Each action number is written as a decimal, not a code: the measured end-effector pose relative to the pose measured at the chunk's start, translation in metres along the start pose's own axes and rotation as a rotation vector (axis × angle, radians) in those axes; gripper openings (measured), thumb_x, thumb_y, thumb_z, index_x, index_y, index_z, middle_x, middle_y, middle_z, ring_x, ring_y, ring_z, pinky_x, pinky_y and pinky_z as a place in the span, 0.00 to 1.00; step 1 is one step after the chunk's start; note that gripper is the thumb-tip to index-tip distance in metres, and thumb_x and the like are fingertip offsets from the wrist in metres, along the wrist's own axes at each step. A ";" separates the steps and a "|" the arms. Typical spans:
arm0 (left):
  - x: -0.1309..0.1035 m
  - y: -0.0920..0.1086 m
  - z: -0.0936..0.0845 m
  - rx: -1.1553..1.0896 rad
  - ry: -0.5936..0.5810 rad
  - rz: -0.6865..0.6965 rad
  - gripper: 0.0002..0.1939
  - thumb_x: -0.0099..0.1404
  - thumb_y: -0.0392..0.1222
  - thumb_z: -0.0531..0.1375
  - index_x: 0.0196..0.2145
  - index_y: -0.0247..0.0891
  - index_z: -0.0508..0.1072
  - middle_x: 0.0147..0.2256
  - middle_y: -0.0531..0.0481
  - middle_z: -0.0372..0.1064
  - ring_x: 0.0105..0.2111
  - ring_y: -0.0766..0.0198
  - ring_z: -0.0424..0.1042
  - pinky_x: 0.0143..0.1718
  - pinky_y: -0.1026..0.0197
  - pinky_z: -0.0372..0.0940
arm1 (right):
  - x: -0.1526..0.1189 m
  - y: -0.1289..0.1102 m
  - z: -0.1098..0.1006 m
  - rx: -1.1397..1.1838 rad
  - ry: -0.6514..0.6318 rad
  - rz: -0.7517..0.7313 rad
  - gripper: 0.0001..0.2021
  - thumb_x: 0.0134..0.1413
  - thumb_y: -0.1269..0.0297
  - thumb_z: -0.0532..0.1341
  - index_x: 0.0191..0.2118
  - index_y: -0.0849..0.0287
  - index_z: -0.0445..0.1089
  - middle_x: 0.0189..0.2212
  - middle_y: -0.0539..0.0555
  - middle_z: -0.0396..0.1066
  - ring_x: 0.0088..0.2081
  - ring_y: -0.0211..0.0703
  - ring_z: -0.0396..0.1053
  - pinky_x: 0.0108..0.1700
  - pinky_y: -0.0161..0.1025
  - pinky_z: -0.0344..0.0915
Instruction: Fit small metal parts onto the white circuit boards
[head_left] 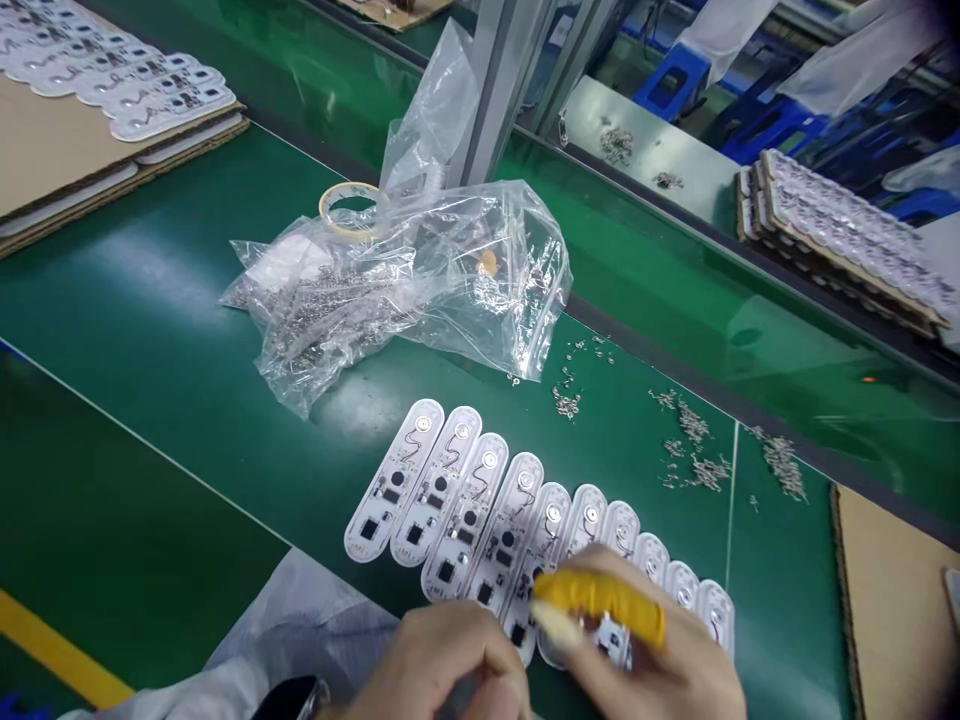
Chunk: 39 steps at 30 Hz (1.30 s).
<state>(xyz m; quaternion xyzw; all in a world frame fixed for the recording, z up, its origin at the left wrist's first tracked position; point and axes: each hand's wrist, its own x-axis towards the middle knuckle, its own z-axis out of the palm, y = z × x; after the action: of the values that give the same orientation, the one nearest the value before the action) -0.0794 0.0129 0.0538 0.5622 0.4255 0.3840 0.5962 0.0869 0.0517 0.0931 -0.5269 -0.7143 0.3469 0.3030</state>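
Note:
A slanting row of long white round-ended panels (517, 515) lies on the green table, each carrying black components, thin wires and a round silvery part. My right hand (667, 655) is over the right half of this row, with a yellow cover on the index finger and a pale one on the thumb. Those two tips come together in a pinch; whatever they hold is too small to make out. My left hand (450, 665) is beside it at the lower ends of the panels, fingers curled inward. The bottom edge cuts it off, and its grip is hidden.
Small metal screws lie in loose piles (692, 422) behind the row. A clear plastic bag (330, 310) full of small metal pieces rests farther back, touching a tape roll (325, 212). Panels on cardboard (52, 150) stand left; a cardboard sheet (892, 600) lies right. A metal post (491, 110) rises behind.

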 end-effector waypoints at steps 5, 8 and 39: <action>0.012 -0.011 -0.006 0.588 0.021 0.538 0.13 0.73 0.36 0.49 0.34 0.36 0.71 0.38 0.54 0.74 0.44 0.67 0.70 0.54 0.62 0.60 | 0.010 0.034 0.002 -0.337 0.078 -0.138 0.02 0.58 0.69 0.59 0.33 0.60 0.68 0.28 0.55 0.71 0.28 0.40 0.71 0.27 0.34 0.69; 0.014 -0.021 -0.010 0.744 -0.029 0.589 0.15 0.74 0.38 0.47 0.39 0.36 0.72 0.44 0.52 0.73 0.51 0.64 0.66 0.62 0.58 0.50 | 0.009 0.038 0.006 -0.391 0.021 -0.183 0.04 0.60 0.71 0.56 0.33 0.61 0.66 0.30 0.56 0.70 0.30 0.40 0.71 0.29 0.34 0.68; 0.016 -0.016 -0.021 0.771 -0.098 0.555 0.19 0.75 0.42 0.44 0.43 0.36 0.73 0.45 0.53 0.73 0.53 0.67 0.66 0.63 0.61 0.51 | 0.095 0.055 -0.015 -0.617 0.049 -0.112 0.13 0.60 0.56 0.56 0.40 0.60 0.72 0.35 0.58 0.74 0.36 0.48 0.71 0.34 0.42 0.68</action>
<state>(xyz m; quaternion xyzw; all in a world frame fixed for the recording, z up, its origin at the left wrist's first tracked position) -0.0938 0.0336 0.0368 0.8523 0.3419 0.3159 0.2383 0.1041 0.1571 0.0634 -0.5621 -0.8062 0.0835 0.1646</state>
